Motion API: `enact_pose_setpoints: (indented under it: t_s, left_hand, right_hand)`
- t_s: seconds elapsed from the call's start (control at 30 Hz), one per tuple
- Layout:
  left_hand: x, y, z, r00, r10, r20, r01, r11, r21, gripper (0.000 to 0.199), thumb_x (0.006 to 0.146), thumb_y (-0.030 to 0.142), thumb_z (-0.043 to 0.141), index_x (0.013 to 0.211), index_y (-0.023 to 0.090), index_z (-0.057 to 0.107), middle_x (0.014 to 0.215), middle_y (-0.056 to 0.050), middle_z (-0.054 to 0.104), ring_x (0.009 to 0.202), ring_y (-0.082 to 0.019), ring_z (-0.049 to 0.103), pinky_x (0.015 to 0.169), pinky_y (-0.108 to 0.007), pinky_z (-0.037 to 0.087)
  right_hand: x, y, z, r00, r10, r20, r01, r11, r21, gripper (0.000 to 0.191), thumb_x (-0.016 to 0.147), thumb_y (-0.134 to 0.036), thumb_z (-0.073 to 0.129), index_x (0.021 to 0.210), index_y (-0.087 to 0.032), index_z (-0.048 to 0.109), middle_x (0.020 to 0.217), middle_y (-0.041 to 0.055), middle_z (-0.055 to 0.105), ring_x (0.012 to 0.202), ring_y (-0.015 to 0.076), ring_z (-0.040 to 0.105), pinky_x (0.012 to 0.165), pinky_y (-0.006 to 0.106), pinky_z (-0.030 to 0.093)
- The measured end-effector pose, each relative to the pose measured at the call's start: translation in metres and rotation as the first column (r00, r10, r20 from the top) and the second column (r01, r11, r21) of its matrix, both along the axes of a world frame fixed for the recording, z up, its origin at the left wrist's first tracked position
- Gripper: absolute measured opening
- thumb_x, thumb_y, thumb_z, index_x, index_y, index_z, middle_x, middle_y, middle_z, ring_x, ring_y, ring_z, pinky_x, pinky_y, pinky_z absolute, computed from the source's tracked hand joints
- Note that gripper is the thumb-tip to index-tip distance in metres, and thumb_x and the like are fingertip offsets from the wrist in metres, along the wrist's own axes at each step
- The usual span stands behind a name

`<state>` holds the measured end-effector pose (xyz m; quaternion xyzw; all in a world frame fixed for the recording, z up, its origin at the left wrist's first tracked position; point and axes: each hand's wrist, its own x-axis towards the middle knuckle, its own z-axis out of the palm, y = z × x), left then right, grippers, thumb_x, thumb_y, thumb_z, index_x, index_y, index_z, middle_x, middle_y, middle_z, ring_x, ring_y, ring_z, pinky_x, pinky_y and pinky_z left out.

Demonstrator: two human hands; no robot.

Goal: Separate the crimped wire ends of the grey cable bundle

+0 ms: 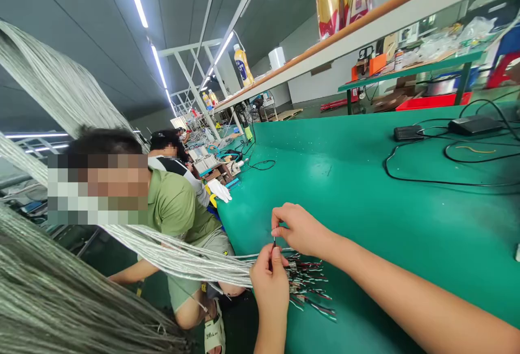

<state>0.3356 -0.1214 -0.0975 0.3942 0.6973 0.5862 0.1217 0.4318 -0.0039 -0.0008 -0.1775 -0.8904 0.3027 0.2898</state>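
My left hand (271, 275) is closed in a pinch on a thin dark wire (274, 243) that stands up from its fingertips. Just above, my right hand (298, 227) pinches the pale upper end of the same wire between thumb and finger. Under and beside my left hand lies a bundle of white cables (219, 267), coming in from the left. Their stripped ends (311, 281) fan out on the green table to the right, showing red, black, white and green wires. My left fingers partly hide where the held wire joins its cable.
A co-worker in a green shirt (174, 202) sits at the left, beside hanging cables (52, 78). Black cords with an adapter (475, 125) lie at the table's (345, 181) far right. White gloves (219, 190) rest at its left edge. Bottles (328, 7) stand on the shelf above.
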Motion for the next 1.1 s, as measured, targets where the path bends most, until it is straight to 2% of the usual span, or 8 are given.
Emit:
enact_pose_setpoints:
  t_s: [0.17,0.27,0.53,0.6,0.7,0.77,0.9,1.1]
  left_hand:
    - [0.001,0.000,0.000,1.000,-0.001,0.004,0.001,0.999,0.034,0.041,0.096,0.053,0.044,0.087,0.017,0.062,0.066,-0.001,0.060,0.059,-0.013,0.054,0.057,-0.022,0.039]
    - [0.002,0.000,0.000,1.000,0.007,0.013,-0.007,0.998,0.056,0.041,0.096,0.053,0.045,0.088,0.017,0.063,0.065,-0.001,0.060,0.058,-0.013,0.054,0.055,-0.022,0.040]
    - [0.004,-0.001,0.003,1.000,0.014,-0.003,-0.013,0.996,0.089,0.047,0.094,0.057,0.044,0.087,0.016,0.066,0.063,-0.003,0.061,0.053,-0.014,0.054,0.049,-0.021,0.038]
    - [0.004,-0.002,0.004,1.000,0.009,-0.007,-0.008,0.997,0.076,0.047,0.094,0.057,0.044,0.086,0.016,0.066,0.063,-0.003,0.061,0.052,-0.013,0.053,0.048,-0.021,0.037]
    - [0.005,-0.003,0.005,1.000,0.006,-0.016,-0.006,0.998,0.059,0.046,0.095,0.056,0.043,0.086,0.017,0.066,0.062,-0.003,0.061,0.052,-0.014,0.053,0.048,-0.021,0.036]
    - [0.005,-0.003,0.005,1.000,0.009,-0.019,-0.008,0.998,0.055,0.045,0.095,0.055,0.043,0.085,0.017,0.065,0.062,-0.003,0.061,0.053,-0.014,0.053,0.048,-0.021,0.036]
    - [0.005,-0.002,0.004,1.000,0.016,-0.022,-0.015,0.999,0.045,0.044,0.096,0.053,0.041,0.086,0.017,0.064,0.062,-0.002,0.061,0.055,-0.014,0.055,0.050,-0.021,0.037]
    - [0.005,-0.002,0.002,0.999,0.031,-0.032,-0.029,0.998,0.055,0.042,0.096,0.053,0.042,0.084,0.018,0.064,0.062,-0.002,0.061,0.055,-0.014,0.054,0.050,-0.021,0.036]
  right_hand:
    - [-0.012,0.001,-0.017,0.985,-0.034,-0.169,-0.003,0.977,-0.211,0.012,0.076,-0.013,0.062,0.069,-0.019,0.055,0.098,0.0039,0.065,0.096,0.0201,0.055,0.085,0.033,0.037]
    - [-0.019,0.002,-0.027,0.958,-0.040,-0.285,-0.087,0.904,-0.419,0.014,0.074,-0.023,0.061,0.065,-0.019,0.051,0.100,0.0069,0.062,0.092,0.0199,0.057,0.084,0.033,0.040]
    - [-0.015,0.010,-0.025,0.977,0.046,-0.210,-0.167,0.776,-0.608,0.023,0.073,-0.038,0.060,0.063,-0.019,0.052,0.096,0.0080,0.061,0.089,0.0215,0.055,0.080,0.034,0.040]
    - [-0.016,0.013,-0.027,0.976,0.042,-0.215,-0.161,0.803,-0.574,0.025,0.076,-0.040,0.057,0.063,-0.019,0.051,0.094,0.0077,0.061,0.087,0.0213,0.055,0.079,0.034,0.040]
    - [-0.017,0.016,-0.028,0.973,0.039,-0.227,-0.128,0.911,-0.393,0.025,0.080,-0.038,0.055,0.064,-0.019,0.054,0.092,0.0074,0.062,0.087,0.0214,0.056,0.082,0.035,0.040]
    - [-0.016,0.017,-0.026,0.976,0.042,-0.211,-0.105,0.950,-0.293,0.022,0.081,-0.036,0.055,0.066,-0.019,0.056,0.091,0.0070,0.063,0.087,0.0212,0.056,0.082,0.035,0.040]
    - [-0.013,0.018,-0.019,0.985,0.011,-0.172,-0.052,0.969,-0.240,0.021,0.080,-0.036,0.056,0.068,-0.019,0.057,0.089,0.0058,0.064,0.082,0.0201,0.055,0.077,0.034,0.039]
    - [-0.011,0.022,-0.018,0.988,-0.038,-0.149,-0.006,0.959,-0.284,0.029,0.084,-0.045,0.054,0.071,-0.019,0.057,0.077,0.0023,0.060,0.071,0.0176,0.051,0.066,0.031,0.038]
